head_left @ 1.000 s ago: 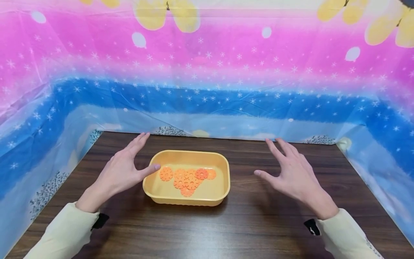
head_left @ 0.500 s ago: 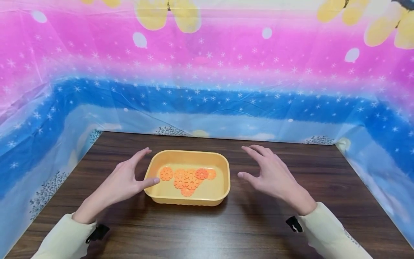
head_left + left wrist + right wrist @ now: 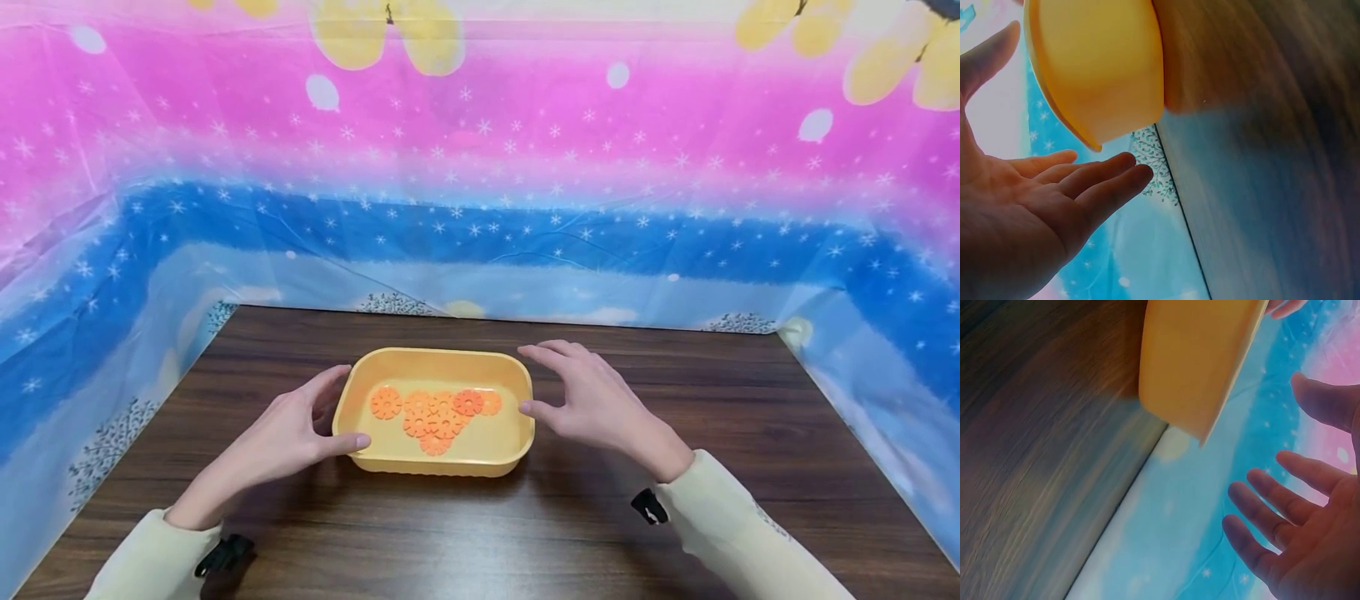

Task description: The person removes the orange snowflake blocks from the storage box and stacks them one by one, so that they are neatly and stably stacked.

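While the tub (image 3: pixel 431 467) stands on the counter (image 3: pixel 450 542), somewhat left of its middle and short of the back edge, the left hand (image 3: pixel 288 425) and the right hand (image 3: pixel 592 400) are at its two ends. The left fingers (image 3: pixel 1113 190) are spread and relaxed, and so are the right fingers (image 3: pixel 1263 509) — in the wrist views they seem apart from the tub, pinching nothing. Inside lie orange discs (image 3: pixel 446 423), most of them overlapping. I judge the step in hand to be the approach, before any grip. The next move would call for closing evenly on both ends — otherwise the loose discs may slide.
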A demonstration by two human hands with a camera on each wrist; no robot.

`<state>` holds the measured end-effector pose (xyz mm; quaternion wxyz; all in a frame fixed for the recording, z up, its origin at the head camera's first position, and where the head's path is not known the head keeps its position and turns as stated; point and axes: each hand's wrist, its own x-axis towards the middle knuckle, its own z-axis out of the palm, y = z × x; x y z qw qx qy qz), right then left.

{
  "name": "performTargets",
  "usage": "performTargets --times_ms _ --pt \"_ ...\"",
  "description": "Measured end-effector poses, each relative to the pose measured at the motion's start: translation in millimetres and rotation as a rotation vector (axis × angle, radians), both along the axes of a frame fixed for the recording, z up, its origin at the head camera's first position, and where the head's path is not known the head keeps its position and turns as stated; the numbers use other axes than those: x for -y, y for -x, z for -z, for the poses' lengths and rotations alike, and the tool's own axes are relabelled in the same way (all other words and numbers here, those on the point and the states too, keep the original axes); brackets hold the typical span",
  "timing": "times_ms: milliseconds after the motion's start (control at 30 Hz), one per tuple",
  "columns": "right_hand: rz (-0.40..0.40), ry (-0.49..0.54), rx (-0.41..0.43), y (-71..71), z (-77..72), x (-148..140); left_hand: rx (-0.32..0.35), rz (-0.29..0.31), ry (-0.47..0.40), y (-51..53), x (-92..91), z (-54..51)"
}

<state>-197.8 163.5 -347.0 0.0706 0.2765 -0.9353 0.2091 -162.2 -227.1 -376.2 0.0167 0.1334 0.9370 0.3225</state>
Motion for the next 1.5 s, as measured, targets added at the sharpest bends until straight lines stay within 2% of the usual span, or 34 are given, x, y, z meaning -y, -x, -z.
performTargets --times_ms 300,500,700,1000,1167,1300,1500 --pt "-0.048 0.021 0.101 7.3 2.6 20.2 0.033 0.018 -0.052 0.0 0.5 5.4" --pt "-0.074 0.053 0.159 13.6 6.2 34.1 0.075 0.029 -0.083 0.4 0.3 5.3" --pt "-0.14 0.071 0.191 19.8 8.2 47.0 0.092 0.032 -0.096 0.7 -0.1 5.3" --pt "-0.222 0.088 0.31 30.3 15.4 64.9 0.108 0.036 -0.11 0.2 -0.3 8.1" --pt "-0.257 0.062 0.326 33.7 22.0 74.6 0.134 0.025 -0.153 -1.3 -0.7 9.2" --pt "-0.251 0.047 0.332 35.5 27.1 80.8 0.158 0.023 -0.193 -1.2 -1.5 10.1" --pt "-0.237 0.03 0.366 37.2 31.1 87.4 0.163 0.027 -0.206 -2.0 -3.3 10.8"
